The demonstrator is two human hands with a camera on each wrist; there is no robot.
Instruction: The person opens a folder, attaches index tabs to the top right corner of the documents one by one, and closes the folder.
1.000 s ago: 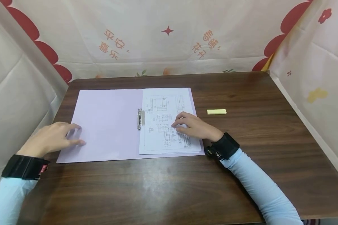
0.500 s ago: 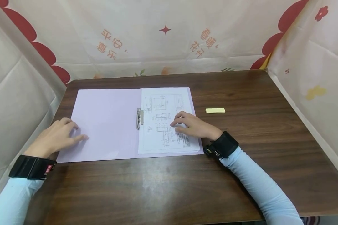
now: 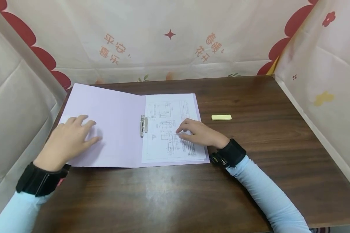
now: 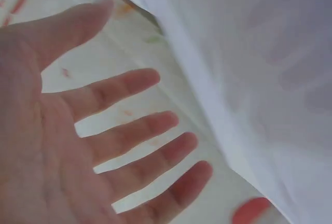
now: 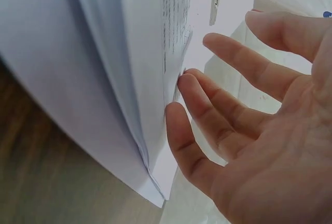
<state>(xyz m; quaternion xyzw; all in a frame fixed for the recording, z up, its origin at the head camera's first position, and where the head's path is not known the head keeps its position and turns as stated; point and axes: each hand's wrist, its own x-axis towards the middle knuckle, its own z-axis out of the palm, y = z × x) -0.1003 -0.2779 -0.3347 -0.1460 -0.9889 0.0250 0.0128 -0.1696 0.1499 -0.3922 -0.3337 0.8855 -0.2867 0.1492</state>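
On the brown counter (image 3: 163, 200) lies one open purple folder (image 3: 131, 110).
We see its left cover (image 3: 113, 126) tilted up, one silver clip (image 3: 142, 126), and a pile of drawings (image 3: 167, 129) we can't count. One left hand (image 3: 67, 139) is spread wide over the cover, holding nothing. One right hand (image 3: 199, 133), loosely bent, touches the drawings, grips nothing and hides some lines. Near it we spot one yellow pad (image 3: 221, 117).

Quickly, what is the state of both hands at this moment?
Left hand: open, holding nothing, over the folder's left cover.
Right hand: open, holding nothing, over the printed sheets.
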